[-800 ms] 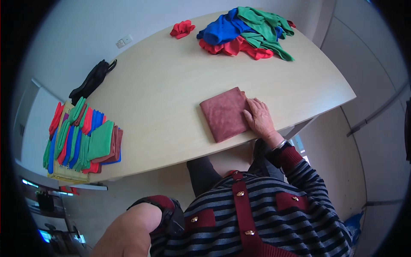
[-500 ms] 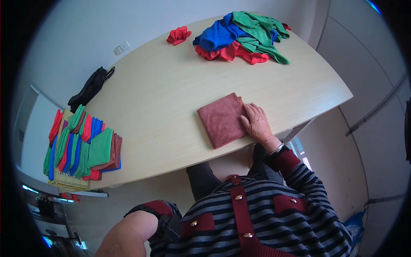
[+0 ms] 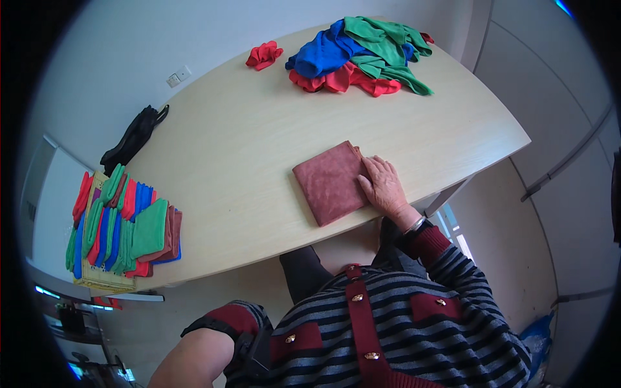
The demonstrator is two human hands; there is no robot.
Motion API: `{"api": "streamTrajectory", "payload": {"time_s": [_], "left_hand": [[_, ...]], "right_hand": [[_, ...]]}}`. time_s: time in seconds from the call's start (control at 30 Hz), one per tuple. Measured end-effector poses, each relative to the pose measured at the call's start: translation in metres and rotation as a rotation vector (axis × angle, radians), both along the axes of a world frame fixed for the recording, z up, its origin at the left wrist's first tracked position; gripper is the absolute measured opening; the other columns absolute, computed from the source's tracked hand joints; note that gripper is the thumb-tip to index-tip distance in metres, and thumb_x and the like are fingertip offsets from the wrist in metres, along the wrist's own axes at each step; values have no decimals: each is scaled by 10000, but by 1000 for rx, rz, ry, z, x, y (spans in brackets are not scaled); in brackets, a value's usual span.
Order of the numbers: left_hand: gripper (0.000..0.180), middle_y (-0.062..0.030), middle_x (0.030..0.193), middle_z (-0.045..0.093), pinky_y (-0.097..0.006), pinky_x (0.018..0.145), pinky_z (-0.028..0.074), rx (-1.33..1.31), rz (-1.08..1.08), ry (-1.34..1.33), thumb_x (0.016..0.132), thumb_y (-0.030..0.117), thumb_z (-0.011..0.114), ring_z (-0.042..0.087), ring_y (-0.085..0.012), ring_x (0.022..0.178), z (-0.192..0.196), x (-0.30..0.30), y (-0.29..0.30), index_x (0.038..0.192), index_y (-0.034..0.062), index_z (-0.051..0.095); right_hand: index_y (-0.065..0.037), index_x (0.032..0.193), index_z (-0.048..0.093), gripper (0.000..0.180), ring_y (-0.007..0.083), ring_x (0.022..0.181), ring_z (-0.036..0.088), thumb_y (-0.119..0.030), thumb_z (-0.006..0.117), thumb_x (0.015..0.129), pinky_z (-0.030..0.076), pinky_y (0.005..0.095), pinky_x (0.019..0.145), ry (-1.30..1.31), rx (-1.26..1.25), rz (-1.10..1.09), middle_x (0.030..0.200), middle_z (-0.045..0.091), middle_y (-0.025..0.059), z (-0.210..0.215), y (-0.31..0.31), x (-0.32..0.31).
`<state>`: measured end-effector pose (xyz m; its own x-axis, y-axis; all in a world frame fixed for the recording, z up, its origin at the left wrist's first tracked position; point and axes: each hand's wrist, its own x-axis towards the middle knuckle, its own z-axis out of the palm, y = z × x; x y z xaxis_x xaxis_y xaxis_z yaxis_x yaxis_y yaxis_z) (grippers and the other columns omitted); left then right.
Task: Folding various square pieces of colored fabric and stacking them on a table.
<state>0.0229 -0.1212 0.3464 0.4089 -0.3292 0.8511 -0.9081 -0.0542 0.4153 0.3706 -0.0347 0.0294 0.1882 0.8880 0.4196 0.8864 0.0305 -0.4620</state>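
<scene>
A folded brown cloth (image 3: 328, 184) lies flat on the pale wooden table, close to the front edge. My right hand (image 3: 384, 186) rests on its right edge, with the fingers stretched out, the thumb on the cloth and nothing gripped. Of my left arm, only the bare forearm (image 3: 197, 362) below the pushed-up sleeve shows at the lower edge. My left hand is outside the picture.
Folded green, red, blue and brown cloths (image 3: 150, 227) fill a yellow basket (image 3: 107, 282) and its side at the table's left end. Behind it lies a black bag (image 3: 134, 137). Loose cloths (image 3: 381, 48) heap up at the far side, beside a crumpled red cloth (image 3: 264, 55).
The whole view has shifted slightly. My right hand stays on the right edge of the brown cloth, and the cloth keeps its place on the table.
</scene>
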Motion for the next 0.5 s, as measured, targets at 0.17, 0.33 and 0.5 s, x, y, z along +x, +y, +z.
{"api": "streamTrajectory", "payload": {"time_s": [0.17, 0.33, 0.5], "left_hand": [[473, -135, 1443, 543, -452, 1021, 496, 181, -150, 39, 981, 306, 574, 523, -299, 1318, -4, 4, 10, 1392, 74, 560], [528, -142, 1451, 536, -472, 1051, 486, 358, -318, 108, 969, 346, 590, 520, -338, 1318, -13, 9, 19, 1416, 69, 541], [171, -163, 991, 721, -419, 777, 568, -266, 879, 426, 933, 79, 553, 698, -286, 880, -112, 53, 43, 982, -14, 688]], "right_hand": [[-6, 1385, 496, 530, 364, 1359, 438, -341, 543, 978, 291, 457, 1174, 6, 3, 4, 1378, 547, 209, 1, -1, -1], [-7, 1383, 498, 527, 363, 1355, 442, -341, 543, 978, 295, 458, 1170, 6, 9, 10, 1371, 552, 208, 1, -1, -1], [-19, 1385, 501, 519, 359, 1357, 441, -331, 552, 974, 299, 453, 1169, 1, 6, -21, 1366, 557, 204, -3, -4, 11]]}}
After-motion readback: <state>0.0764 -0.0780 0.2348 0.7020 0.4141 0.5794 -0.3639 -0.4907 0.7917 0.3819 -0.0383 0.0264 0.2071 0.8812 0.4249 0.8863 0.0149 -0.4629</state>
